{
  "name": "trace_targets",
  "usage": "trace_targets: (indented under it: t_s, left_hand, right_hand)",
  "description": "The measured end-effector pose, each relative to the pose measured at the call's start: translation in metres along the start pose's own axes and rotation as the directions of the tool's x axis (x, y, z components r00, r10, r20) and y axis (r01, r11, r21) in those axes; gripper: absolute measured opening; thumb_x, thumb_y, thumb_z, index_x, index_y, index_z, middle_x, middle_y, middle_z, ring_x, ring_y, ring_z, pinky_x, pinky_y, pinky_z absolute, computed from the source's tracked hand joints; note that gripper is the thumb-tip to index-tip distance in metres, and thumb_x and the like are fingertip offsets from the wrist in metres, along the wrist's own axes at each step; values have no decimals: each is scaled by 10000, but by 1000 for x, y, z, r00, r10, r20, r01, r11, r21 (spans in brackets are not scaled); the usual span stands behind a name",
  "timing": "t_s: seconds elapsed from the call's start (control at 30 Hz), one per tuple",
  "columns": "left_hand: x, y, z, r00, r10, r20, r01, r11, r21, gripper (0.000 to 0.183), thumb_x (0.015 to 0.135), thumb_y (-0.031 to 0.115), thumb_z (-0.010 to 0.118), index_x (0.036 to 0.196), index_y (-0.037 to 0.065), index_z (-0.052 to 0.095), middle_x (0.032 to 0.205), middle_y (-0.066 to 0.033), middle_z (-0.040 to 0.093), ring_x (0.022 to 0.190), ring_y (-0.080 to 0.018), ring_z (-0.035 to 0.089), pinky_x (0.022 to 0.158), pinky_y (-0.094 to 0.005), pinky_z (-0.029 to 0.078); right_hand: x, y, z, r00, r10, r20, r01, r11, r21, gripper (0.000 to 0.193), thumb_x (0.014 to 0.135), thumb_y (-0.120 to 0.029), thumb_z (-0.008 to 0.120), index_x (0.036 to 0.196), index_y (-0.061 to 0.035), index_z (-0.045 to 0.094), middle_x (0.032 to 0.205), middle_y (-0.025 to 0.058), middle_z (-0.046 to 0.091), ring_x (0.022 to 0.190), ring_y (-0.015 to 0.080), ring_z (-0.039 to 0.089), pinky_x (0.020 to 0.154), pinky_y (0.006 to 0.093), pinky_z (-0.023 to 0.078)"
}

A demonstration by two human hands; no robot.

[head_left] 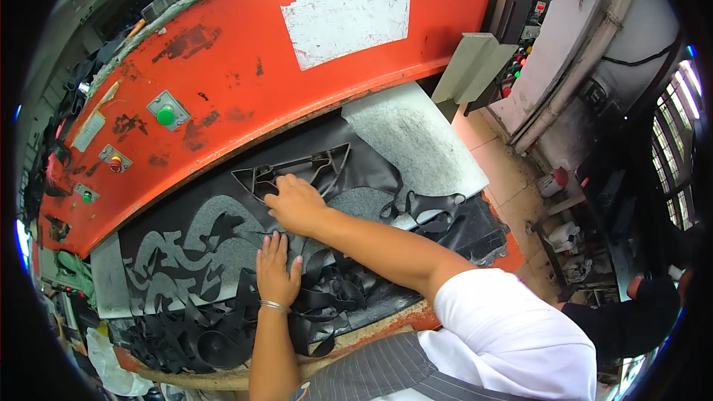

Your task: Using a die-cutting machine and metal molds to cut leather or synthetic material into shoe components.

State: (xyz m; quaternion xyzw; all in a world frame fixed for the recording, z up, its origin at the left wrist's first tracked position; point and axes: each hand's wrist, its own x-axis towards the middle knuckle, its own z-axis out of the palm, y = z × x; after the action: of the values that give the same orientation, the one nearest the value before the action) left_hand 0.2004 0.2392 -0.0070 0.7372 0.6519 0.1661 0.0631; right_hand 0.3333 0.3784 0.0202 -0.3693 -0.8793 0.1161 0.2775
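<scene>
A black sheet of leather-like material point(371, 165) lies on a worn pale cutting board point(438, 141), under the front of a red press. On the sheet stands a metal cutting die point(340, 163), an angular frame of thin upright strips with inner bars. My right hand point(298, 208) reaches across from the right, its fingers curled on the die's near edge; the fingertips are partly hidden. Just nearer to me, my left hand point(277, 271) rests flat on the sheet with its fingers stretched out. Curved cut-outs in the sheet bare the board to the left.
Black offcuts point(215, 334) are heaped along the near edge. The red press beam point(245, 67) spans the far side, carrying a green button point(165, 115) and a red button point(115, 164). A control box point(520, 15) stands at the far right, beside a tiled floor point(505, 171).
</scene>
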Motion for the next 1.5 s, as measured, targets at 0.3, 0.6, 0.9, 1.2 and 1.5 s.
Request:
trace_targets:
  t_s: [0.3, 0.6, 0.9, 1.2, 1.5]
  left_hand:
    - [-14, 32, -46, 877, -126, 464, 388, -384, -838, 840, 925, 689, 343, 1331, -37, 460, 1266, -195, 559, 1151, -304, 546, 974, -420, 461]
    - [-32, 85, -63, 978, -79, 191, 155, -329, -931, 627, 960, 594, 384, 1314, 78, 418, 1167, -90, 566, 1013, -217, 578, 853, -382, 523]
    - [-52, 112, -48, 948, -307, 88, -39, -385, -922, 427, 980, 357, 541, 1277, 73, 424, 1149, -92, 540, 1042, -198, 534, 842, -426, 503]
    - [-70, 93, -35, 888, -303, -346, -284, 230, -931, 576, 963, 280, 590, 1390, 20, 305, 1138, -66, 541, 1018, -150, 537, 899, -281, 459]
    - [-73, 98, -28, 961, -272, -49, -39, 42, -998, 587, 889, 73, 665, 1368, 103, 326, 1222, -112, 530, 1093, -200, 548, 908, -308, 470]
  right_hand:
    - [-112, -41, -114, 736, -672, -86, 663, 688, 295, 188, 788, -196, 598, 922, -64, 589, 1083, 169, 562, 1018, 334, 557, 924, 438, 459]
    - [-178, -59, -81, 889, -455, -55, 412, 740, 532, 260, 654, -11, 676, 900, -44, 600, 1308, 200, 453, 1310, 424, 366, 1105, 562, 284]
    - [-218, -90, -91, 987, -26, -159, 109, 835, 540, 428, 730, -310, 749, 1056, -57, 634, 1458, 280, 280, 1368, 478, 247, 1119, 532, 237]
    - [-192, -91, -95, 955, 13, 296, -245, 595, 765, 621, 724, -280, 803, 1277, -118, 574, 1486, 310, 131, 1398, 467, 182, 1129, 477, 251]
    - [-184, -80, -114, 970, -138, 198, -26, 756, 654, 611, 701, -286, 835, 1211, -70, 577, 1485, 330, 194, 1393, 452, 251, 1097, 443, 307]
